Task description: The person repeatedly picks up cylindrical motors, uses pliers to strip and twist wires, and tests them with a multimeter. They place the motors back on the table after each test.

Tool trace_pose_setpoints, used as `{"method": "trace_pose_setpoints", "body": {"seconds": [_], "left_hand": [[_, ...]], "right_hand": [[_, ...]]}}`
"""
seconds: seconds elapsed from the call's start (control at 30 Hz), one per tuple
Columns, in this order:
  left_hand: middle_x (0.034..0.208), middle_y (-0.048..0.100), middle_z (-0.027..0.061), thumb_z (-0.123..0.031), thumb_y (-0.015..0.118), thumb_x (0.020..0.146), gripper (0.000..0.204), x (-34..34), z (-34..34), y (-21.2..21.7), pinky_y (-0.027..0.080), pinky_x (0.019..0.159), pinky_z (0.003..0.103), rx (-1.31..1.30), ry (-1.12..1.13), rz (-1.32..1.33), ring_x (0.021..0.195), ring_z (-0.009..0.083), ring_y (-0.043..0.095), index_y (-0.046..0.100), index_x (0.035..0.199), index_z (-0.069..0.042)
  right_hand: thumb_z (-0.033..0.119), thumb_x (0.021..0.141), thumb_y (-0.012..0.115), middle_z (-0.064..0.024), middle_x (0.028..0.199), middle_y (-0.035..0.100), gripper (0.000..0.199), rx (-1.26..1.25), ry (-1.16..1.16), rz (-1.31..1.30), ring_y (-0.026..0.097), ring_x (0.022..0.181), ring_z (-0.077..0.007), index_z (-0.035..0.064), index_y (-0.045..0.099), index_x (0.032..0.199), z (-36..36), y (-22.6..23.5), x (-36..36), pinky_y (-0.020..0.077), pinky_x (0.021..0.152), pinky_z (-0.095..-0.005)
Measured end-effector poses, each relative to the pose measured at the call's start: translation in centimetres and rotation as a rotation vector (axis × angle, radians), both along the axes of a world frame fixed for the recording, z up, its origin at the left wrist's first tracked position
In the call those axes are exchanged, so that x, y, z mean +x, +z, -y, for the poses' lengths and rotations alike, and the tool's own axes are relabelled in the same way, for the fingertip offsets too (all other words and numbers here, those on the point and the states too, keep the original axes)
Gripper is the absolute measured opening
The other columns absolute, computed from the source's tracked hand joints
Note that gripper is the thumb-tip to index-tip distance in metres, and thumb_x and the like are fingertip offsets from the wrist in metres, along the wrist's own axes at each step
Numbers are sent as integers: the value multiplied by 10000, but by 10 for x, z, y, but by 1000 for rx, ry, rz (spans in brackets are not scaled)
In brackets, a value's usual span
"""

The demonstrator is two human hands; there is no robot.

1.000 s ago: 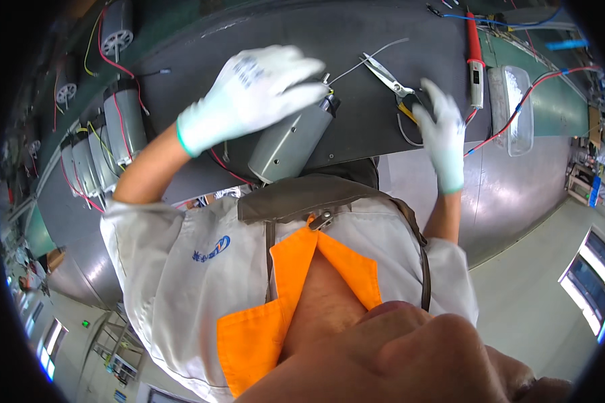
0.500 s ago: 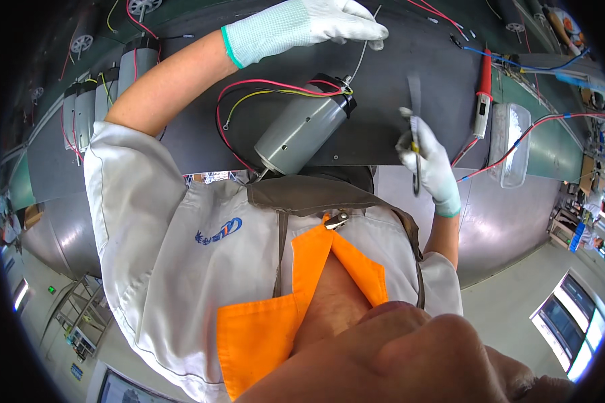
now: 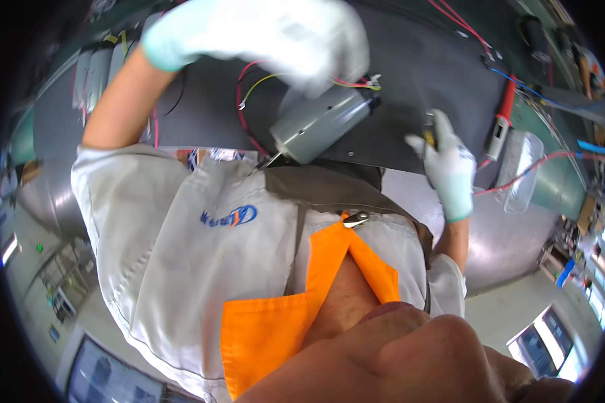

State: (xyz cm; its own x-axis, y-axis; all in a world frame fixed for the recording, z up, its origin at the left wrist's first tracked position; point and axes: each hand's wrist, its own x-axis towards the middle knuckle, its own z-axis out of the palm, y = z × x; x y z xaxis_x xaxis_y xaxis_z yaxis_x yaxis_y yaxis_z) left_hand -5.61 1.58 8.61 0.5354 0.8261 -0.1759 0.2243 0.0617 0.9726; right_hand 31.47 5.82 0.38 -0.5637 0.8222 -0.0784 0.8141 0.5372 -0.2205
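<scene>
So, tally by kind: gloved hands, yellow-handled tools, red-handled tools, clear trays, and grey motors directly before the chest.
Gloved hands: 2 (left hand, right hand)
Yellow-handled tool: 1
Red-handled tool: 1
Clear tray: 1
Grey motor: 1
Total: 6

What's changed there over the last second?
The right hand has lifted the yellow-handled pliers off the table. The left hand reached past the grey motor and came back over it; blurred, its grasp is unclear. The thin pale strip at the motor's far end no longer shows. The motor still lies by the near edge; the red-handled tool and clear box look unmoved.
</scene>
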Motion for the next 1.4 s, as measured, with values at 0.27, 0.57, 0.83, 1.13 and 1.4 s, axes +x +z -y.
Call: {"method": "trace_pose_setpoints", "body": {"seconds": [0.27, 0.57, 0.83, 1.13, 1.4], "left_hand": [[1310, 651, 206, -431, 605, 965, 543, -12, 93, -43, 461, 1084, 461, 538, 368, -411, 1233, 364, 615, 663, 1286, 4], [1307, 607, 255, -260, 688, 918, 601, 64, 54, -147, 489, 1016, 465, 822, 947, -502, 1182, 398, 615, 529, 1418, 33], [805, 611, 20, -239, 673, 969, 291, -107, -89, -147, 434, 584, 269, -21, 1179, 437, 675, 145, 596, 684, 1160, -20], [897, 582, 38, -214, 563, 1050, 399, 3, 16, -163, 502, 681, 280, -154, 886, 782, 791, 159, 603, 562, 1350, 49], [1051, 707, 84, -327, 574, 1060, 447, 39, 5, -127, 571, 894, 363, -229, 682, 765, 979, 213, 713, 635, 1319, 32]], "right_hand": [[413, 1020, 647, -151, 1102, 742, 545, -1248, -138, -314, 736, 776, -152, 15, 585, 1387, -21, -27, -13, 580, 620, -271], [459, 994, 658, -163, 1027, 725, 592, -1268, -73, -709, 732, 830, -233, -83, 634, 1229, -43, -42, -125, 622, 733, -348], [305, 1055, 598, -170, 1244, 697, 492, -876, 90, -1038, 719, 1023, -221, -63, 575, 1381, -115, -20, -156, 590, 883, -337], [194, 1004, 678, -118, 1014, 677, 523, -273, -535, -1622, 669, 735, -172, 48, 468, 1461, -194, -51, 122, 567, 622, -281], [288, 971, 711, -67, 866, 742, 300, -946, -15, -578, 705, 719, -122, 31, 755, 1120, -108, -18, -58, 565, 633, -251]]}}
